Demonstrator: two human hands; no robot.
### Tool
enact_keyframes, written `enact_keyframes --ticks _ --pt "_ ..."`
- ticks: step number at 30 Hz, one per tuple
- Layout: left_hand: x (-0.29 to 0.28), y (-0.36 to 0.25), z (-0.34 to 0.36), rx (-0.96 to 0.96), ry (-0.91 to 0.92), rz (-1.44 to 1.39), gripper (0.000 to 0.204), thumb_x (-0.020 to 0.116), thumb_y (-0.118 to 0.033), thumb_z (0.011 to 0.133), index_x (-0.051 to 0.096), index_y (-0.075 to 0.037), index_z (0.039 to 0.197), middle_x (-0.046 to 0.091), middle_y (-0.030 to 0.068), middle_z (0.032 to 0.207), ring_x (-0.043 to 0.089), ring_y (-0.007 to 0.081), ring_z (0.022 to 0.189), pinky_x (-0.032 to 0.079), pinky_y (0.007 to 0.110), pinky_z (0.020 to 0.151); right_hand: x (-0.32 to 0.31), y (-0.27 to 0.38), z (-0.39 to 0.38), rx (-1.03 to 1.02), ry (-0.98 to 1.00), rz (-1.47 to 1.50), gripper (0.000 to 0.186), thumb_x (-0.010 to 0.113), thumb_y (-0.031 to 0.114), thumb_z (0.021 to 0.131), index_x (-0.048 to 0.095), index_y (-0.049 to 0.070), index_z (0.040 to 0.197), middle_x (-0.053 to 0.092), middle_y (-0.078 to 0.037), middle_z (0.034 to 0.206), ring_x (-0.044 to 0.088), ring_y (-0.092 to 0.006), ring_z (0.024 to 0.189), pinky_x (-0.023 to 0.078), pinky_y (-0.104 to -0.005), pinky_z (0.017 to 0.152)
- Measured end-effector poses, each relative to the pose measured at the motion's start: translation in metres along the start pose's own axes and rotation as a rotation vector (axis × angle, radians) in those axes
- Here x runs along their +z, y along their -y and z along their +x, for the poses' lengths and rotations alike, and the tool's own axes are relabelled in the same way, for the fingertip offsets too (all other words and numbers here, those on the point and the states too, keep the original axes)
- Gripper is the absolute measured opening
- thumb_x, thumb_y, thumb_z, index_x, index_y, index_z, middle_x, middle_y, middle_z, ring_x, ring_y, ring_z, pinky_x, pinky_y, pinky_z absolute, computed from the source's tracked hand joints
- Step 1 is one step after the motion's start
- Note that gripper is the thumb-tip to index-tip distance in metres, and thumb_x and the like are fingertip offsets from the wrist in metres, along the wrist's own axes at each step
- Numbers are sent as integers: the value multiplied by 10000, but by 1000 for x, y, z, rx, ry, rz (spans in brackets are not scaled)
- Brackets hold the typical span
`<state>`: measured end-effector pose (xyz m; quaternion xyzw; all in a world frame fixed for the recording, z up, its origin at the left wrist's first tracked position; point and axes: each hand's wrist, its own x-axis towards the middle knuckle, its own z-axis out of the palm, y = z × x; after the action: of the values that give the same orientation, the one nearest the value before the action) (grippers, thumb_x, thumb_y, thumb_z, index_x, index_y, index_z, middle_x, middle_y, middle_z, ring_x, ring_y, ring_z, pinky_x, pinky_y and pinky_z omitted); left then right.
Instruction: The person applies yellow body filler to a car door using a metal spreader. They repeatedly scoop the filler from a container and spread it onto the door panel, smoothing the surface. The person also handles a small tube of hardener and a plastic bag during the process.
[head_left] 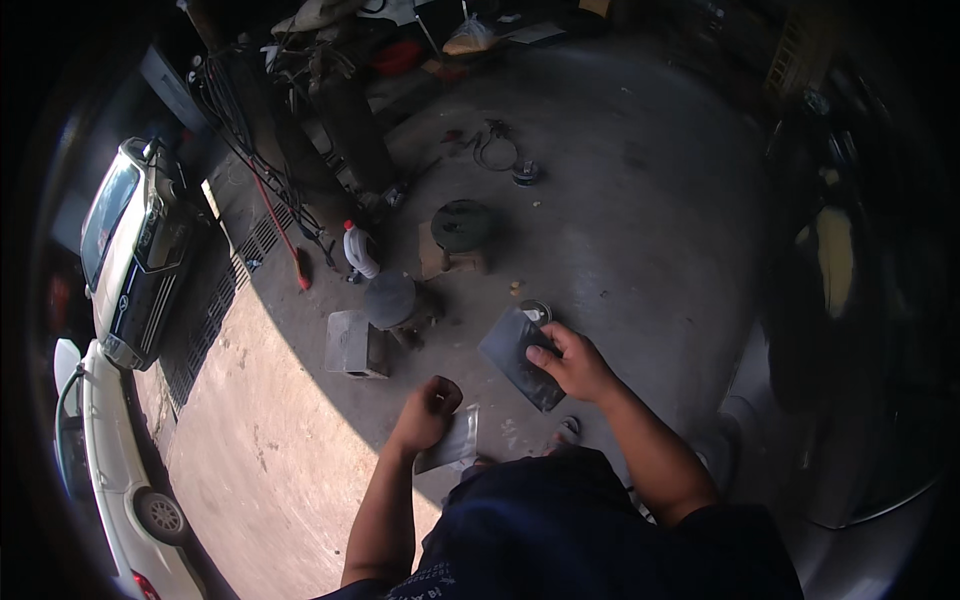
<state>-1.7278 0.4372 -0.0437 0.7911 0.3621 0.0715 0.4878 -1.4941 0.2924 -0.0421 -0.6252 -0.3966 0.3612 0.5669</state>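
My right hand (578,366) pinches a thin, dark grey flat rectangular sheet (512,352) by its right edge, thumb on top. The sheet is tilted, and its exact kind cannot be told. An open round tin (537,309) shows partly behind the sheet's upper corner. To the left and lower, my left hand (424,414) is closed, with its fingers curled in. A clear, shiny plastic bag (460,438) hangs against that hand, reaching down toward my lap. The curled fingers hide where they grip it.
Ahead stand a round dark stool (461,226), a lower grey stool (389,299), a metal box (350,343) and a white jug (359,250). Hoses (255,150) hang at the upper left. White cars (120,480) are parked left, and a dark vehicle (860,400) is close on the right.
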Motion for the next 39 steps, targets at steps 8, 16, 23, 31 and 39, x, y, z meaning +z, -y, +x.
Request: enact_keyframes --ticks 8,16,23,31,39 --pt "53 -12 32 -23 -6 109 320 594 -245 915 623 -2 1122 674 169 947 647 196 808 494 314 738 -66 -12 -24 68 -125 8 302 643 248 900 577 -5 1051 660 -102 940 613 -156 889 476 -304 802" --pt "86 -63 78 -331 168 -593 290 590 -275 939 591 -22 1081 662 77 866 622 158 794 498 297 753 -85 -17 -38 18 -290 75 298 616 168 858 534 -1 1089 625 -101 991 583 -173 942 457 -334 837" --pt "112 -109 75 -107 50 -1079 345 569 9 891 462 -37 1216 608 90 1109 590 191 1002 473 334 891 -68 2 -31 -106 -309 125 297 537 116 919 509 -5 1188 601 -80 1088 542 -143 1008 426 -303 903" --pt "124 -112 65 177 -220 -805 299 535 -16 930 452 -15 1216 605 90 1090 575 149 980 451 282 878 -44 10 -21 -365 -264 -182 310 512 101 925 523 -21 1210 560 -180 1105 546 -326 1012 438 -373 887" --pt "122 -110 60 302 -363 -634 245 527 -45 949 463 14 1179 621 99 1036 589 139 923 476 269 811 -34 8 -14 -349 -215 -262 367 492 102 923 485 -35 1264 530 -215 1150 513 -394 1062 438 -417 903"
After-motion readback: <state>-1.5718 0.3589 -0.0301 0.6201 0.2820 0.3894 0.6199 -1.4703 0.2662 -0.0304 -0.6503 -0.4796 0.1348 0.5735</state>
